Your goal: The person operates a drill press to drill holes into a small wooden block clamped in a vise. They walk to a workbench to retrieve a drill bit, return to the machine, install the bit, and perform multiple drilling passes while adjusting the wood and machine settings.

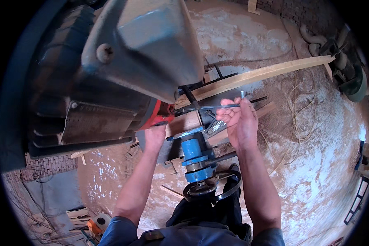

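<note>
metal rod [217, 107] in r hand [241, 123], gripped

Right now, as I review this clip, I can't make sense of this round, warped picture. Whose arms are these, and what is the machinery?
The single picture comes from a wide fisheye camera on a person's head, looking down; the bare forearms are their own. The right hand grips a thin grey metal rod in its fingers. The left hand rests under a big grey-blue motor housing. Between them stands a blue cylindrical machine part above a dark handwheel. A long pale wooden plank lies behind, over a dusty floor.
</note>
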`<state>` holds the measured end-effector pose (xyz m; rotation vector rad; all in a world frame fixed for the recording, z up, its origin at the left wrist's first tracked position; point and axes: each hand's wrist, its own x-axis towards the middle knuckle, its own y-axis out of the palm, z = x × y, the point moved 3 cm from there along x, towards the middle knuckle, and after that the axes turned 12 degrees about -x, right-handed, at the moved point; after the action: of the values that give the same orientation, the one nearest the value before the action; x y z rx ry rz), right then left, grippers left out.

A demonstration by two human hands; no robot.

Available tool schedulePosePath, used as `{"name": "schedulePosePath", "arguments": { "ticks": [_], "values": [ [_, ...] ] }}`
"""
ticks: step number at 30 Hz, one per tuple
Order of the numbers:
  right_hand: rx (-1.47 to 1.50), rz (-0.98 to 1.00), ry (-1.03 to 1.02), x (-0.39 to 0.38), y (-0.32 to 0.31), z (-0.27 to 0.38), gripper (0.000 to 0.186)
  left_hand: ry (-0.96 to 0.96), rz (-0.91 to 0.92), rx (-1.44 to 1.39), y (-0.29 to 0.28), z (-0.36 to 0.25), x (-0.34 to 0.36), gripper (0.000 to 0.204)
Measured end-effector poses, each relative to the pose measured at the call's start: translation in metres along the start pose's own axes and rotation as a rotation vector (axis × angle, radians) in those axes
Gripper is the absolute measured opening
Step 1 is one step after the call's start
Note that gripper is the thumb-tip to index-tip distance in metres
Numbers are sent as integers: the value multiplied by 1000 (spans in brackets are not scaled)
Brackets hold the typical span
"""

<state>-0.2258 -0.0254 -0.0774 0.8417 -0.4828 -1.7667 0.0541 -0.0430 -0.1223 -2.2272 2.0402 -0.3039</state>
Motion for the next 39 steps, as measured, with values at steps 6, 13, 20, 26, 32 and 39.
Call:
{"name": "schedulePosePath", "arguments": {
  "ticks": [6,13,20,26,32,39],
  "values": [
    [11,68,5,9,5,-11,22,-30,-52,115,5,-24,-1,17],
    [-21,76,25,17,10,-16,25,96,-52,141,14,-39,3,27],
    [-273,60,112,28,6,8,25,-17,-28,131,15,-43,5,44],
    [-392,83,92,32,10,17,30,67,-30,146,12,-34,7,49],
    [-751,96,92,28,6,20,30,105,-44,187,10,-31,5,54],
    [-1267,325,-287,38,-5,39,16,243,-56,137,13,-31,7,24]
  ]
}}
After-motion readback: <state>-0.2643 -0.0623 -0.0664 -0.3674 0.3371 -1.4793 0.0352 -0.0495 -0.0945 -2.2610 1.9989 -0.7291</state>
